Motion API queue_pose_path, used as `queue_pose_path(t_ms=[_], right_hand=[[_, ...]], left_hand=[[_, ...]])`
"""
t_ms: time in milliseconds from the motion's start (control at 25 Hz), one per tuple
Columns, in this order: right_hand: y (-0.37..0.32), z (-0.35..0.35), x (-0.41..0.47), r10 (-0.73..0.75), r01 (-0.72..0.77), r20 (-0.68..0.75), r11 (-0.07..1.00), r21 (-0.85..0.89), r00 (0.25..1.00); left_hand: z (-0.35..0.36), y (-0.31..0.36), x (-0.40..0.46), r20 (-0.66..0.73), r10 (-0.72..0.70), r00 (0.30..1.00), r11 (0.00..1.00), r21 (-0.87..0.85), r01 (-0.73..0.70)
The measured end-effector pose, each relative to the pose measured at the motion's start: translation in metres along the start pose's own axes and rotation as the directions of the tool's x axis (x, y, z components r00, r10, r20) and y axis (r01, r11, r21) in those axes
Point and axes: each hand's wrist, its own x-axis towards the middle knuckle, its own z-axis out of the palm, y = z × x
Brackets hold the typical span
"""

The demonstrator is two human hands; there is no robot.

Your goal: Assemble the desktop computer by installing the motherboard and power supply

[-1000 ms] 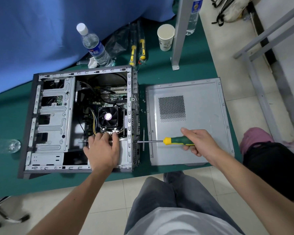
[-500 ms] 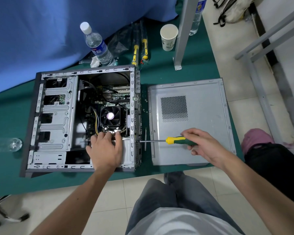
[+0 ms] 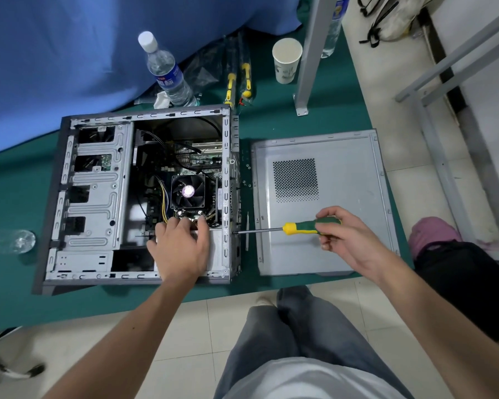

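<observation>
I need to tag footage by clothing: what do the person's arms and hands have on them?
Nothing: the left hand and right hand wear no gloves, rings or watch, and both forearms are bare with no sleeves showing. A white shirt and grey trousers appear below.

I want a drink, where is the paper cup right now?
In the head view, the paper cup stands at the table's far edge, right of two yellow-handled tools and left of a grey metal post.

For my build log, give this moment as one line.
left hand: pressing power supply in case | right hand: gripping screwdriver, tip at case's rear wall | side panel: off
</observation>
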Motion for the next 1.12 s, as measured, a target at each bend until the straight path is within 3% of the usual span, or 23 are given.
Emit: queue_pose_path(t_ms=[120,200,360,440,560,600,760,1000,1120], right_hand=[[0.005,0.005,0.0,-0.032,-0.004,-0.114,0.954,-0.299,0.993],[0.006,0.009,0.0,-0.013,-0.039,-0.131,0.922,-0.385,0.991],[0.009,0.004,-0.004,-0.061,0.062,-0.017,0.997,0.051,0.998],[0.013,0.004,-0.004,-0.121,0.12,-0.064,0.992,-0.027,0.991],[0.013,0.01,-0.002,-0.123,0.061,-0.168,0.941,-0.334,0.978],[0.011,0.01,-0.001,-0.11,0.051,-0.16,0.941,-0.336,0.981],[0.009,0.001,0.003,-0.099,0.099,0.008,0.995,0.03,0.995],[0.02,0.005,0.002,-0.109,0.073,-0.122,0.961,-0.265,0.986],[0.015,0.005,-0.001,-0.123,0.111,-0.067,0.981,-0.16,0.99]], left_hand=[[0.001,-0.002,0.0,-0.004,0.008,1.0,1.0,-0.002,-0.008],[0.001,-0.002,0.001,-0.007,0.015,1.0,1.0,-0.007,-0.015],[0.001,-0.002,0.001,0.009,0.029,1.0,1.0,0.0,-0.029],[0.002,-0.002,0.002,0.015,0.029,0.999,0.999,0.013,-0.029],[0.004,-0.004,0.003,0.016,0.032,0.999,0.999,0.029,-0.032],[0.004,-0.004,0.003,0.012,0.031,0.999,0.999,0.028,-0.032],[0.005,-0.005,0.004,-0.002,0.033,0.999,0.999,0.026,-0.032],[0.006,-0.005,0.005,-0.007,0.039,0.999,0.999,0.029,-0.039],[0.006,-0.006,0.006,-0.009,0.044,0.999,0.999,0.014,-0.044]])
